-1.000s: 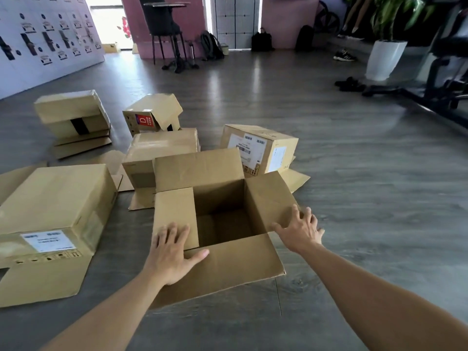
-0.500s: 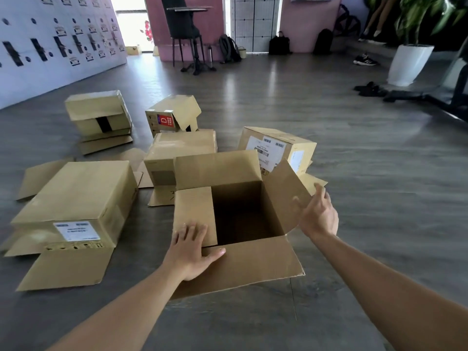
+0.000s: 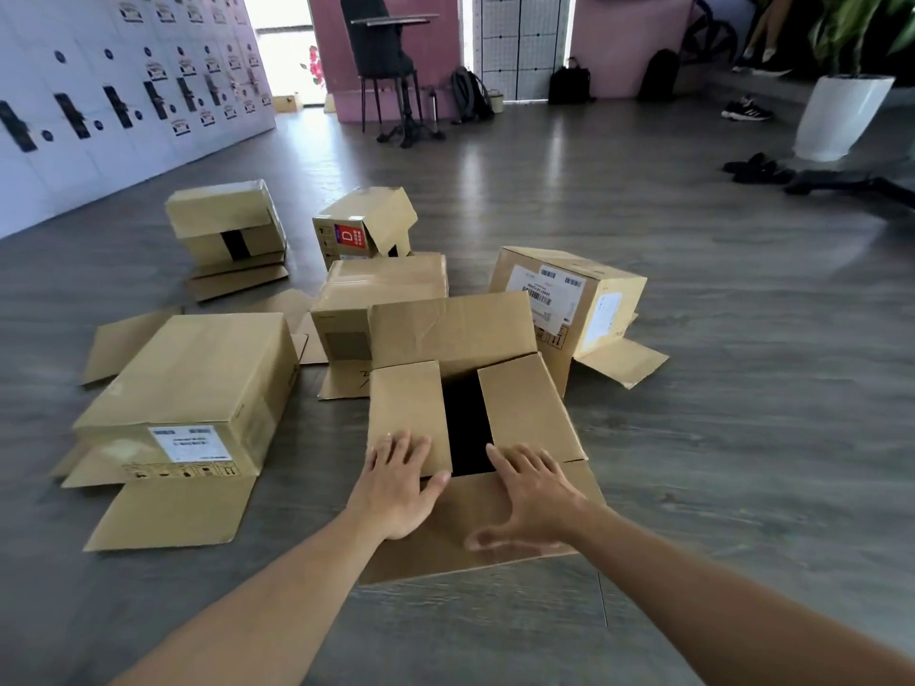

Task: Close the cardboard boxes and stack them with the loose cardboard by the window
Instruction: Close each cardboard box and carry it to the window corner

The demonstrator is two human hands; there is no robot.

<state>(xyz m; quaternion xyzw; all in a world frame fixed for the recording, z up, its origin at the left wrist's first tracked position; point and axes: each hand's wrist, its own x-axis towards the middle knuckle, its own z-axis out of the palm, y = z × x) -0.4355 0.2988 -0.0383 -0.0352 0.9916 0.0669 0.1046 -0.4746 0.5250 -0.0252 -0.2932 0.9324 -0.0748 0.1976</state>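
Both grips released, left hand [image 3: 396, 480] and right hand [image 3: 532, 492] flat on box flaps [image 3: 520, 406]

An open cardboard box [image 3: 460, 388] sits at centre on the grey floor [image 3: 742, 388]. The left hand [image 3: 396, 480] presses flat on its left flap [image 3: 403, 408]; the right hand [image 3: 537, 495] lies flat on the right flap [image 3: 525, 403], a dark gap between the flaps. A large labelled box [image 3: 198, 383] lies at nine o'clock, another labelled box [image 3: 579, 299] at one o'clock.
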